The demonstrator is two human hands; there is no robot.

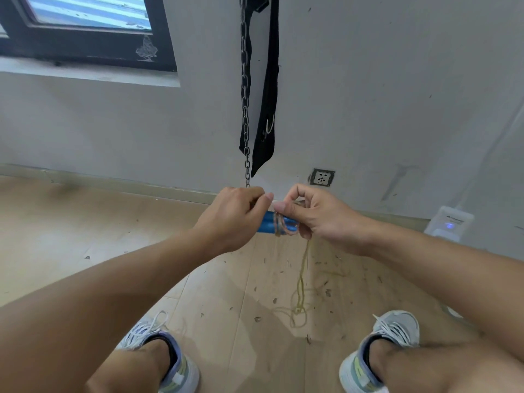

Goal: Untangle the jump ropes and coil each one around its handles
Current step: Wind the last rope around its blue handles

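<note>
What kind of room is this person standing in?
Probably a bare indoor room used for exercise: a chain and black strap hang by the plain wall, with a wall socket, wood-look floor and window.

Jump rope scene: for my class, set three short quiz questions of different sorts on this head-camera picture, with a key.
1. True or false: the left hand holds the blue handles.
2. Multiple choice: the loose yellowish rope hangs down toward A) the window sill, B) the floor, C) the metal chain.
3. Fill in: a few turns of rope are already wound round the ____.

Key: 1 true; 2 B; 3 handles. The right hand pinches the rope beside the turns.
</note>
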